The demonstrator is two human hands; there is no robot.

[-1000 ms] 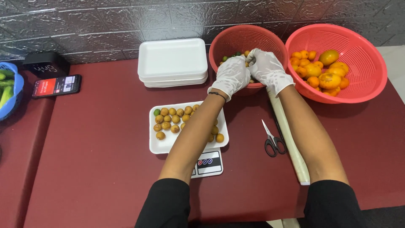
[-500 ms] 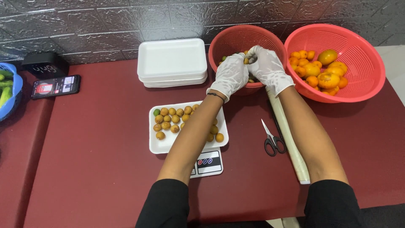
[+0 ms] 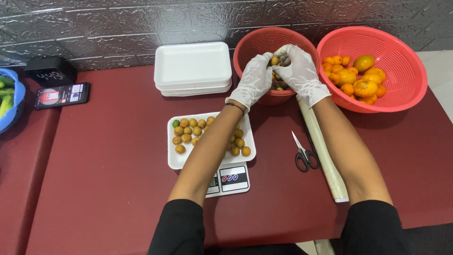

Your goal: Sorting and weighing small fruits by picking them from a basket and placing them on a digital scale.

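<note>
Fingers [image 3: 275,55] | pinch small fruit [image 3: 274,60] | above red basket [image 3: 250,45]

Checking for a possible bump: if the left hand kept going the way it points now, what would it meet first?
Most likely the right hand, nearly touching the left hand over the left red basket; depth is hard to judge.

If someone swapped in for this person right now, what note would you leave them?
Left hand: gloved, over the left red basket, pinching a small round fruit together with the right hand, also gloved.
Things: more small fruit lies in that basket. The foam tray on the scale holds about twenty small fruits. Spare trays are stacked behind it. Scissors and a wrap roll lie to the right.
Done: tray partly filled.
Left: fruit remains in the basket; the tray has room.
</note>
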